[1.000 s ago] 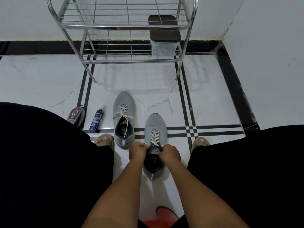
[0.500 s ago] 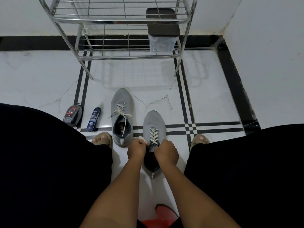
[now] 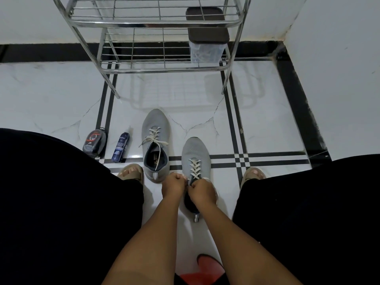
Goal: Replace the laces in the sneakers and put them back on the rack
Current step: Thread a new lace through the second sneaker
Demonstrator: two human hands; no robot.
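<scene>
- The white marble-look floor [image 3: 61, 95] with black stripes took up most of the view, with white walls meeting in the far right corner.
- A chrome wire rack [image 3: 156, 23] stood at the far wall, and a clear container with a dark lid [image 3: 206, 36] sat on its lower shelf, right side.
- Black-clad knees filled both sides of the shot – sandalled feet poked out, left foot [image 3: 131, 171] and right foot [image 3: 254, 173].
- Two grey sneakers were on the floor between the feet, toes toward the rack. The left sneaker [image 3: 155, 136] sat a bit farther out, its white lace loose with one end hanging into the opening.
- The right sneaker [image 3: 195, 153] was right under the hands, heel end toward the person, white lace [image 3: 195, 167] crisscrossed up the front.
- Left hand [image 3: 173, 185] and right hand [image 3: 202, 192] were close together over the sneaker's opening, both fisted – looked like each was pinching a lace end, though the ends themselves were hidden.
- A dark shoe polish sponge [image 3: 94, 142] and a navy cleaner bottle [image 3: 121, 147] stood left of the sneakers.
- Something red [image 3: 202, 270] showed at the bottom edge.
</scene>
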